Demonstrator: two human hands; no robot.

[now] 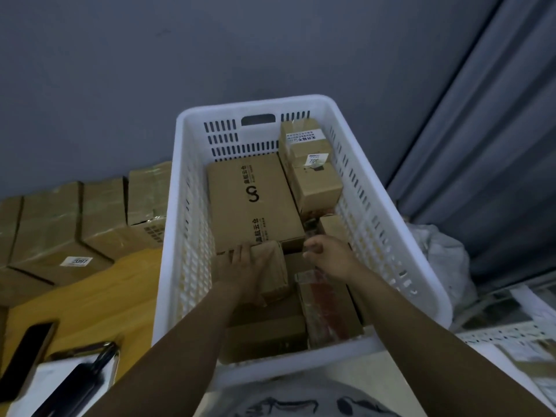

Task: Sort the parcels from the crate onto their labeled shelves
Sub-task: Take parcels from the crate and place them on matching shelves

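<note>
White slatted crate [192,236], wooden tabletop [90,296] to its left, holds cardboard parcels. Left hand [240,263] grips a small brown parcel [273,266] inside the crate, just beside the large printed carton [252,203]. Right hand [328,254] hovers alongside, fingers curled; whether it holds anything cannot be told

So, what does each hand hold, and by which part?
The left hand grips the small brown parcel by its left edge; the right hand is curled, but any hold cannot be told.

The label [75,261] on a carton [57,233] reads 2097.
</note>
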